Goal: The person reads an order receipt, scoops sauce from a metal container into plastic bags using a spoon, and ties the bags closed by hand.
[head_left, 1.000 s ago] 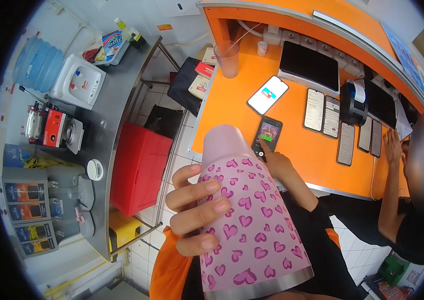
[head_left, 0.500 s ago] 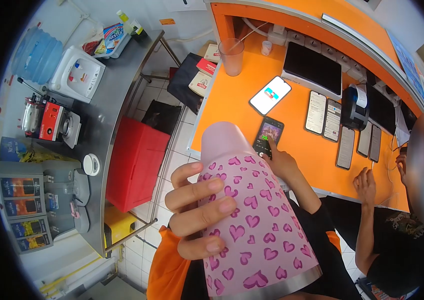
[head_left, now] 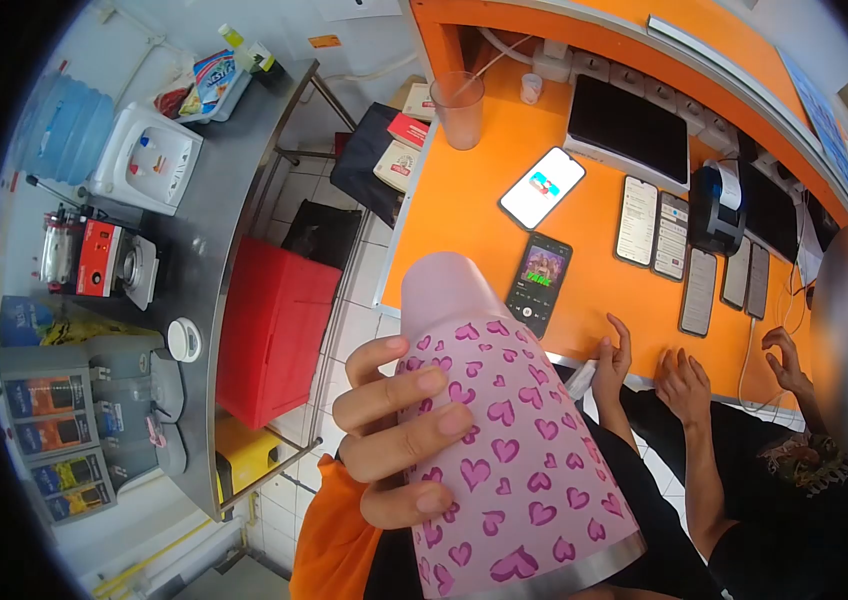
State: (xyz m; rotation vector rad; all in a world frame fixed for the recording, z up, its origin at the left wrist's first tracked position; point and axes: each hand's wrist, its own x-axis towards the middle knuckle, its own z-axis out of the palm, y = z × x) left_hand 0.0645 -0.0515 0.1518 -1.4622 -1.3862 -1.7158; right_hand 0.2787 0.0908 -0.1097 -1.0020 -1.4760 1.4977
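The fingers of my left hand (head_left: 399, 430) are wrapped around a pink bottle (head_left: 519, 440) with a pattern of darker hearts. Its narrower plain end points toward the desk, and a silver rim lies nearest me. At the desk's front edge, to the right of the bottle, is my right hand (head_left: 612, 360), fingers apart and holding nothing. A dark phone (head_left: 541, 280) with a music player on its screen lies on the orange desk (head_left: 444, 200), just left of that hand. Beyond it lies a phone with a white screen (head_left: 542, 188).
Another person's hands (head_left: 684, 385) are at the desk on the right. Several phones (head_left: 636, 220), a black printer (head_left: 718, 207) and a plastic cup (head_left: 459, 112) stand or lie on it. To the left are a red box (head_left: 279, 330) and a steel counter (head_left: 229, 190) with a water dispenser (head_left: 149, 160).
My right hand has lifted off the dark phone and drawn back to the right, toward the desk edge. My left hand keeps its hold on the bottle. The other person's hands have shifted.
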